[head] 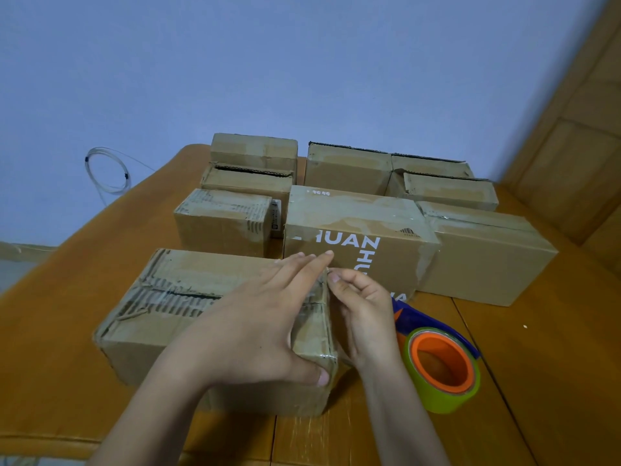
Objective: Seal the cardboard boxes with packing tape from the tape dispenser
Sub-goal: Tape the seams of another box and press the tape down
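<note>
Box (pixel 174 317) sits at the worktop's (pixel 537 364) near edge, at 7 o'clock from the printed box (pixel 353 240), with the left hand (pixel 258 327) pressed flat on its top, fingers straight. Right hand (pixel 363 311) pinches clear tape (pixel 322 317) at its far right corner. Dispenser (pixel 440 364) rests at 3 o'clock, just beside; more boxes (pixel 255 153) stand at 12.

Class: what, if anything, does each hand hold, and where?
Left hand lies flat on the nearest box, holding nothing. Right hand pinches clear tape at the box's far right corner.
</note>
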Motion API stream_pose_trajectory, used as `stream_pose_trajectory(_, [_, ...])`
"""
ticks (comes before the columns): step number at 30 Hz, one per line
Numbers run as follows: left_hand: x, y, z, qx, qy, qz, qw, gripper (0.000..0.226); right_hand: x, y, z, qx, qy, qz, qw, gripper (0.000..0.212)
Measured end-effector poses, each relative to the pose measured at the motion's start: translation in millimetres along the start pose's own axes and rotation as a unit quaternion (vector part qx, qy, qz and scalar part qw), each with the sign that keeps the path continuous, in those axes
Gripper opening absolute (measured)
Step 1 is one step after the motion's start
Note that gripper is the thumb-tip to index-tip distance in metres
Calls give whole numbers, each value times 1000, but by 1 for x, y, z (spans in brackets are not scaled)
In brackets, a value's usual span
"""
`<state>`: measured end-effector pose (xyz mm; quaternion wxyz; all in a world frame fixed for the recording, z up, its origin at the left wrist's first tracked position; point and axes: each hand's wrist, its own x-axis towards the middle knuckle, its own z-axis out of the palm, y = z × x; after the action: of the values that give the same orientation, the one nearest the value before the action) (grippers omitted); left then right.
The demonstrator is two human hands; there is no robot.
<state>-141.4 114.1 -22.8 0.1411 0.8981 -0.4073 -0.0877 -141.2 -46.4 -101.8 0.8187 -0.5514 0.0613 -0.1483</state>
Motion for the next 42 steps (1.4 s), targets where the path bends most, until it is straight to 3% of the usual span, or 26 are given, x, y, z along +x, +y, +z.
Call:
stream_pose_trajectory(4, [1,-1,2,-4,4,4,1000,122,-3,-2,3,-107,59,-109,986,16])
stream_pose_trajectory(8, [1,-1,2,-25,5,2,1000,126,-5,6,4,-220,109,-216,945,27])
stream_pose_trajectory(12, [2,-1,2,-39,15,8,999,128,-11,8,4,-242,101,-267,927,25])
stream_pose_trajectory(18, [2,0,2,-36,16,15,999,127,-26,1,-12,-291,-47,-214,931,31])
stream_pose_trajectory(22, [2,0,2,-40,14,9,999,127,-33,-5,-16,-308,-95,-189,928,41])
stream_pose_trajectory(33, [1,0,2,-47,21,5,999,128,-32,-14,-22,-279,-53,-118,952,34])
stream_pose_trajectory(42, [1,-1,3,-30,12,9,999,125,-36,-17,-19,-359,-85,-131,920,53])
